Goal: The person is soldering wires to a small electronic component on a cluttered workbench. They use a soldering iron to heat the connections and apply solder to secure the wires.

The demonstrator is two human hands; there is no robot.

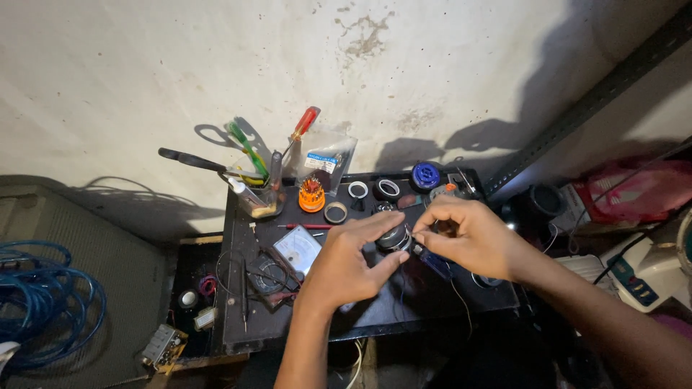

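My left hand and my right hand meet over a small black table. Between the fingertips of both sits a small round black and silver part, like a little speaker or motor. My left thumb and fingers wrap its left side. My right fingertips pinch at its right edge, where a thin wire trails down. What lies under the part is hidden by my hands.
An analog meter with probe leads lies left of my hands. Behind stand a clear holder of screwdrivers and scissors, an orange bit set, tape rolls and a blue spool. Blue cable coils lie far left.
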